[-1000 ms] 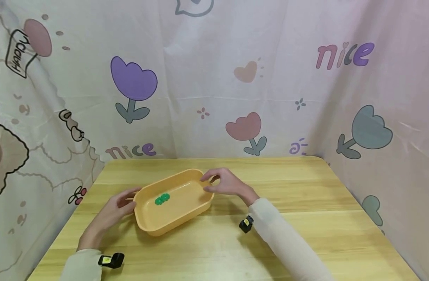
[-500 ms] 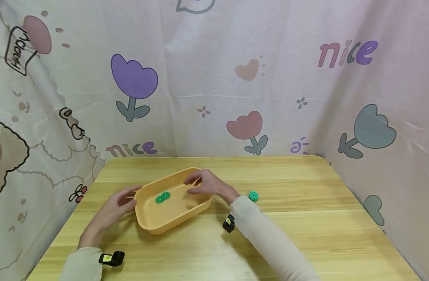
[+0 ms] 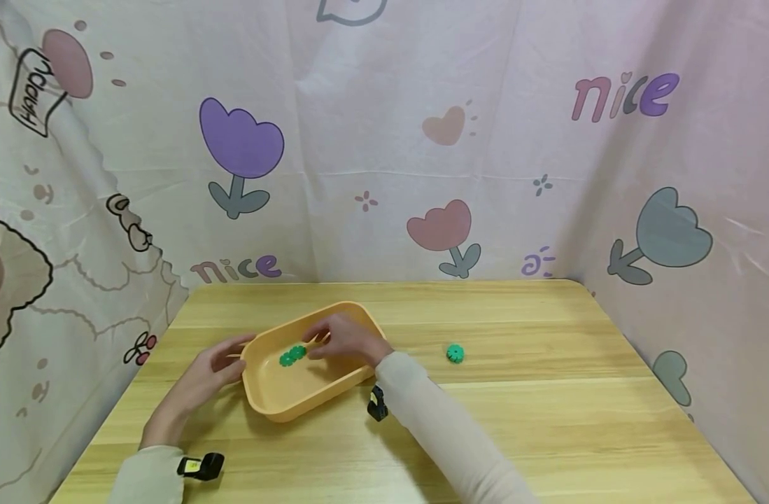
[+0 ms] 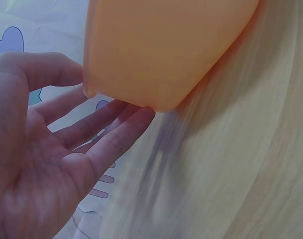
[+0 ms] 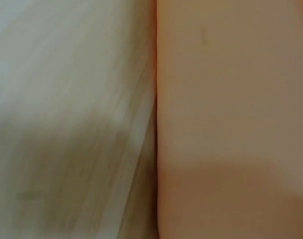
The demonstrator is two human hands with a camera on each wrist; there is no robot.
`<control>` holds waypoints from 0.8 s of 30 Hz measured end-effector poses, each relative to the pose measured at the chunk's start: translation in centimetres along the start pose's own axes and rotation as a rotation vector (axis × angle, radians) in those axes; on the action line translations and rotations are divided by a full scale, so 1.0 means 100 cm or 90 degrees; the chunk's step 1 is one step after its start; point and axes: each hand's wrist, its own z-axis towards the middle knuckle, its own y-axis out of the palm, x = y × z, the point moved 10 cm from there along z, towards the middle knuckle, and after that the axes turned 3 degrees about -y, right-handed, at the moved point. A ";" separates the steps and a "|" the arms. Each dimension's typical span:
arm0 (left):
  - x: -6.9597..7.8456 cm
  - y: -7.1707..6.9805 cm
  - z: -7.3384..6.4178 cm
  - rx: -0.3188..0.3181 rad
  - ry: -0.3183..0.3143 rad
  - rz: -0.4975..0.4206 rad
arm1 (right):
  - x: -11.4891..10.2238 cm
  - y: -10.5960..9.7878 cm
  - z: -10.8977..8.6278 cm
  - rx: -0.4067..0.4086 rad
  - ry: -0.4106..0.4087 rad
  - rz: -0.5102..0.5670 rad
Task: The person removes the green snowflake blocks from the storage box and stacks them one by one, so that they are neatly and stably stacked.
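A shallow yellow-orange plastic tray (image 3: 283,413) stands at an angle on the table. Inside, towards its left half, a few small green notched plastic discs (image 3: 287,358) lie touching or overlapping. My left hand (image 3: 201,378) holds the tray's left end; the left wrist view shows the thumb at the rim and the fingers (image 4: 122,137) against the outer wall. Reaching over the tray's right end, my right hand (image 3: 343,339) has thumb and forefinger apart, close to the green discs. Another green disc (image 3: 455,353) lies on the table right of the tray. The right wrist view shows no fingers.
The light wooden table (image 3: 548,406) extends well to the right of the tray. Behind and beside it hangs a pale patterned cloth (image 3: 359,140). A small black camera (image 3: 201,466) sits on the left wrist, another black camera (image 3: 377,404) on the right.
My right hand has moved left, from the tray's right end to beside the green discs. The disc on the table has come into view from behind that arm. The left hand stays put.
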 end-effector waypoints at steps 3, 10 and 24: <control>0.001 0.000 0.000 -0.003 0.000 0.000 | -0.002 0.006 0.006 -0.017 0.001 -0.018; 0.003 0.001 -0.001 -0.014 0.011 -0.019 | -0.006 0.022 0.019 -0.045 -0.008 -0.068; 0.001 0.001 0.000 -0.009 0.012 -0.026 | -0.003 0.028 0.021 -0.063 0.015 -0.135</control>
